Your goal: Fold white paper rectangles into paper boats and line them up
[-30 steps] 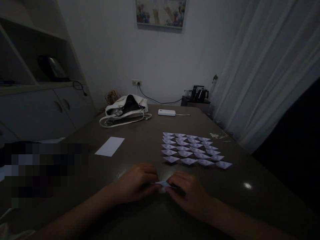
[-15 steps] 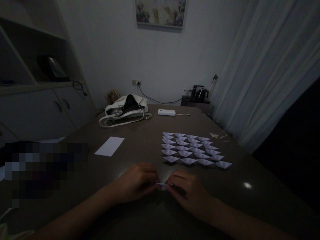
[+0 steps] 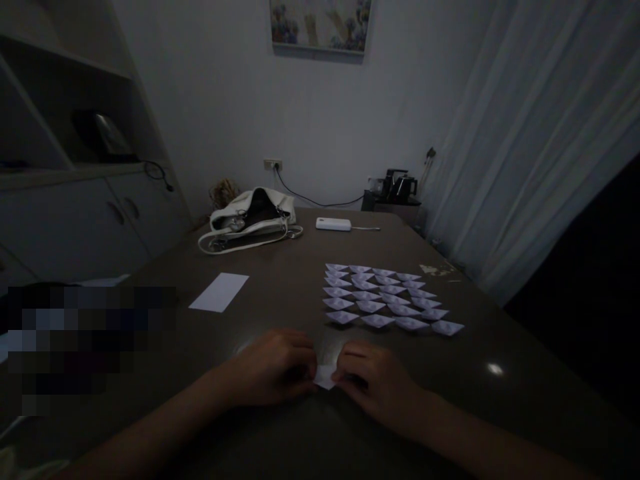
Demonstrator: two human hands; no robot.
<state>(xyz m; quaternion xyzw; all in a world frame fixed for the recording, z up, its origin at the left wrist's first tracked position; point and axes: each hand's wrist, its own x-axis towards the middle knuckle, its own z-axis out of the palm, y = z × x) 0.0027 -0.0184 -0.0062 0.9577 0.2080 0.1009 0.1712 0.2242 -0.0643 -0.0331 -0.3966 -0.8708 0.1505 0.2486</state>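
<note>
Between my hands, low above the near part of the table, is a small folded piece of white paper [image 3: 325, 377]. My left hand [image 3: 280, 367] pinches its left edge between thumb and fingers. On the other side, my right hand [image 3: 373, 381] grips the right edge in the same way. The fingertips hide the paper's ends. Beyond my right hand, several folded paper boats [image 3: 370, 307] stand in rows. A flat sheet of white paper [image 3: 220, 292] lies farther off to the left.
A white handbag [image 3: 255, 220] sits at the table's far left, with a white power bank [image 3: 333, 225] and its short cable to its right. Black kettles [image 3: 400, 187] stand on a small cabinet behind the table. A blurred-out patch [image 3: 85, 347] covers the left side.
The folded paper has tilted or opened out, so more of its face shows between my fingers. Both hands have stayed in nearly the same place.
</note>
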